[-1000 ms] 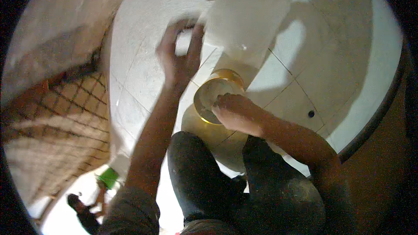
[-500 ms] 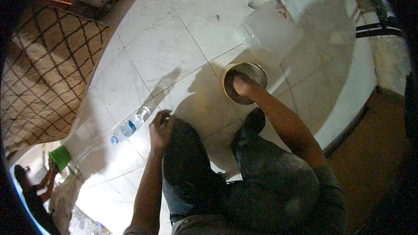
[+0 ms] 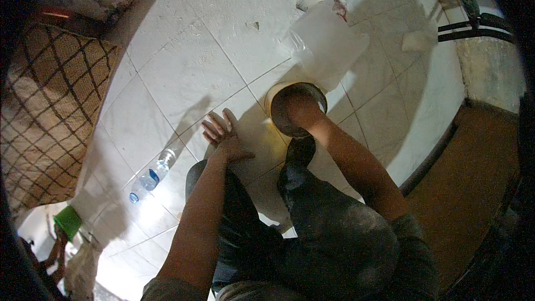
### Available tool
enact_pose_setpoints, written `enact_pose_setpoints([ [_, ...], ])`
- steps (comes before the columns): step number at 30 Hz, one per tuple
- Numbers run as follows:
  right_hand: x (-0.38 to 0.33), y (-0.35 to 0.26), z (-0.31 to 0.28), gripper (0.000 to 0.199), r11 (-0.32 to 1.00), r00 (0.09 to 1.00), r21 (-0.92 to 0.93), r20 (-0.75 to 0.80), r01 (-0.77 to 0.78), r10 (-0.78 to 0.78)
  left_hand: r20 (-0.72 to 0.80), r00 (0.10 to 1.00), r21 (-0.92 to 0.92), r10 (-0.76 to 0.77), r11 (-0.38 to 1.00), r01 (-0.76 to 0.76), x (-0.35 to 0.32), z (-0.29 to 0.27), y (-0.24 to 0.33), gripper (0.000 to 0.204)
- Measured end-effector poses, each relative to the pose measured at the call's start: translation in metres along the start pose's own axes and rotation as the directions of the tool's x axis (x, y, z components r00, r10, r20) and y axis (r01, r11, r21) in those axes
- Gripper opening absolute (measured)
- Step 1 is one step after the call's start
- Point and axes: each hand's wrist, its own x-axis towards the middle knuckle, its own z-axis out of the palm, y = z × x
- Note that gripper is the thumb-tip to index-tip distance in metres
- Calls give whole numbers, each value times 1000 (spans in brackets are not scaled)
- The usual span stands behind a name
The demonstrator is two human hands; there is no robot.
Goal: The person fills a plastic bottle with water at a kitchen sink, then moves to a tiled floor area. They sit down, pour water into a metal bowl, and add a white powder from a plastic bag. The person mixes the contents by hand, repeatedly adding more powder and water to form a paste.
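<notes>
Our left hand (image 3: 225, 142) has reached forward, its curled fingers now spread. At its two o'clock sits the yellow-rimmed bucket (image 3: 271, 108), our right hand (image 3: 302, 112) down inside; we cannot quite tell its grip or the contents. Some translucent container (image 3: 329, 42) lies at the bucket's one o'clock.
</notes>
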Motion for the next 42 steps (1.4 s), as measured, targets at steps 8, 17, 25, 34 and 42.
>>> enact_pose_setpoints([
  [8, 13, -33, -3, 42, 999, 930, 39, 368, 5, -18, -55, 998, 0, -9, 1000, 9, -5, 11, -17, 173],
  [17, 8, -68, -33, 49, 998, 969, -48, 246, 38, -25, -40, 997, -15, -62, 998, 61, 0, 19, -19, 172],
  [25, 3, -42, -41, 44, 997, 973, 69, 230, -39, 22, -61, 998, -1, -20, 1000, 20, 5, 17, -10, 176],
  [34, -5, -83, -66, 34, 984, 895, -70, 407, -167, 181, -220, 946, -715, 236, 621, -322, -128, -52, -71, 50],
  [42, 12, -99, -95, 31, 961, 824, -131, 495, -244, 277, -272, 719, -949, -639, 301, -92, -217, 54, -221, 46],
])
